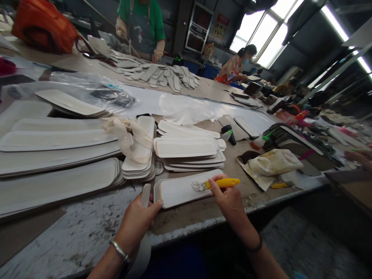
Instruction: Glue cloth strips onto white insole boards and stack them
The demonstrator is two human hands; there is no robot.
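Observation:
My right hand [229, 203] is closed around the yellow handle of a brush [225, 183]. The whitish bristles rest on the top piece of a short stack of white panels [176, 193] with rounded corners. A pale strip [145, 195] is gripped in my left hand [136, 219]; its end sticks up above the fingers, and a long pale length hangs below the wrist. The left thumb touches the near left corner of the panel stack. Just beyond lies another pile of white panels [186, 148].
Long white panels [58, 182] are stacked at left, with a cream glove [128, 139] beside them. A stained container [274, 162] and a second yellow-handled brush [281, 185] lie at right. Across the table stands a person in green [157, 23]; another person [232, 68] works farther back.

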